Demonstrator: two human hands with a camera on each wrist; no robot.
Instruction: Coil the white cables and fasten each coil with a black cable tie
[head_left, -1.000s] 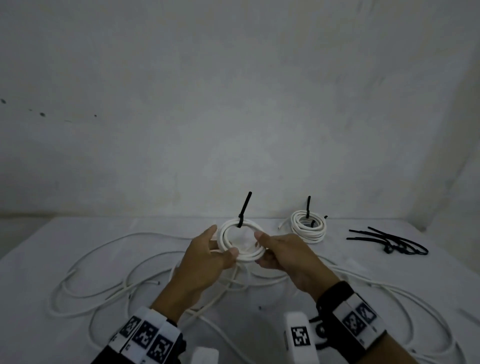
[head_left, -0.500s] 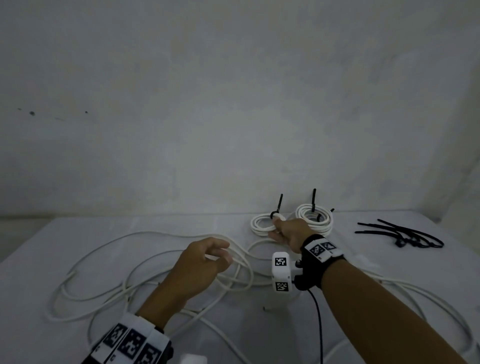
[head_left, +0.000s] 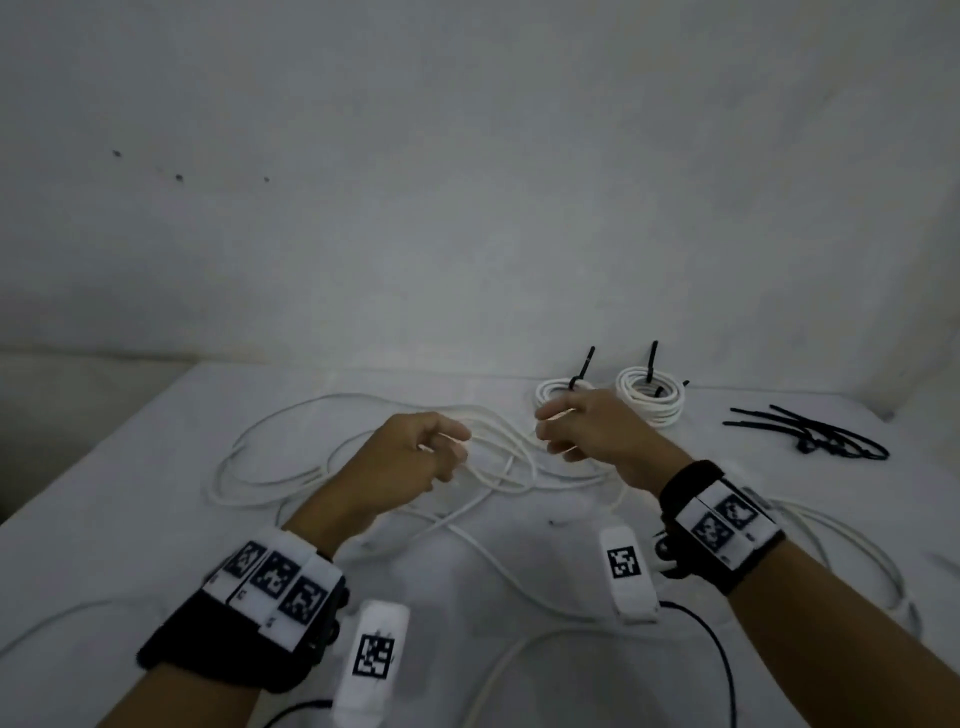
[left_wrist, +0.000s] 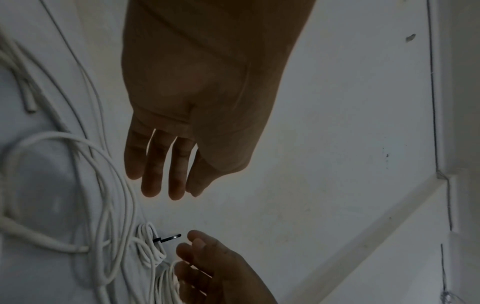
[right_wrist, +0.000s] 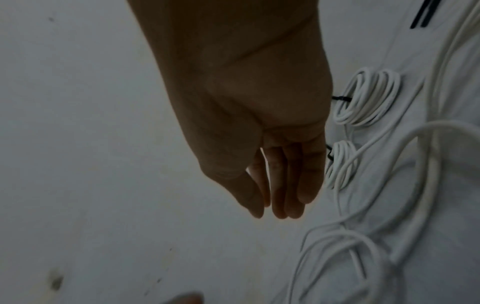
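Observation:
Two white coils stand side by side at the back of the table, each fastened with a black tie whose tail sticks up: the left coil (head_left: 551, 391) (right_wrist: 340, 162) and the right coil (head_left: 649, 399) (right_wrist: 369, 98). My right hand (head_left: 550, 431) (right_wrist: 278, 205) hovers just in front of the left coil, its fingers relaxed and empty. My left hand (head_left: 452, 448) (left_wrist: 166, 185) hangs over the loose white cables (head_left: 332, 399), fingers loosely bent, holding nothing. In the left wrist view the left coil (left_wrist: 150, 246) shows beside my right hand's fingertips (left_wrist: 193, 236).
A small pile of black cable ties (head_left: 810, 434) lies at the right back of the white table (head_left: 130, 467). Loose cable loops spread over the middle, left and right front. A wall rises close behind the table.
Both hands held the tied coil a second ago. My right hand carried it back and set it beside the other coil, then let go and drew back. My left hand is empty.

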